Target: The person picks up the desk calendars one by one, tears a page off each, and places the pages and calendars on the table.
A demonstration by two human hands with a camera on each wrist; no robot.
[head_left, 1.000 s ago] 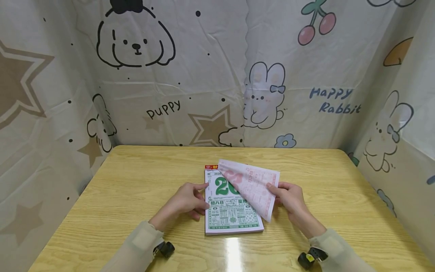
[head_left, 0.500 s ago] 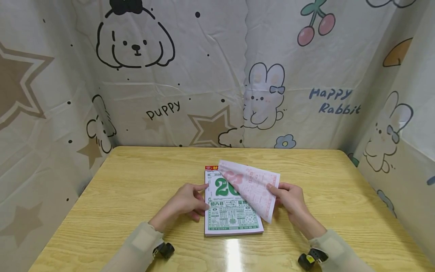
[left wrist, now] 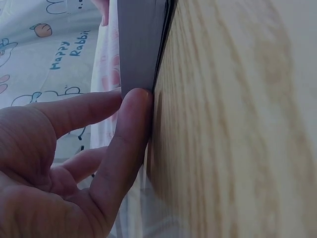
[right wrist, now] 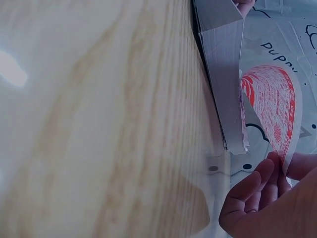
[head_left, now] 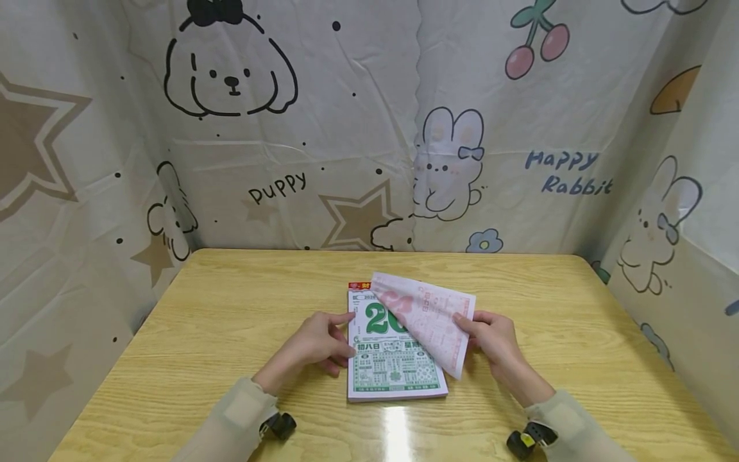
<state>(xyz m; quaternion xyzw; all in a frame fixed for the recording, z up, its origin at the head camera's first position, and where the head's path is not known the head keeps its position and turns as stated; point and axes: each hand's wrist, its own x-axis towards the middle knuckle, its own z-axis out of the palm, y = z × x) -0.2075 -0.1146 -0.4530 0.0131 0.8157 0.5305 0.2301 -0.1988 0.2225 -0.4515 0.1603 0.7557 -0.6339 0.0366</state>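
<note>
Midway between the side edges of the yellow wood-grain tabletop (head_left: 231, 289), a thick green-printed paper calendar (head_left: 395, 369) is touched on its left edge by the left hand (head_left: 316, 340). Its pink-printed sheet (head_left: 433, 314), folded back, is pinched by the right hand (head_left: 496, 337): the turn seems half made, a careful pull called for.

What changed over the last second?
Nothing visibly moved, and nothing was taken hold of or let go. As before, the right hand holds the lifted page and the left hand touches the calendar at its left edge.
</note>
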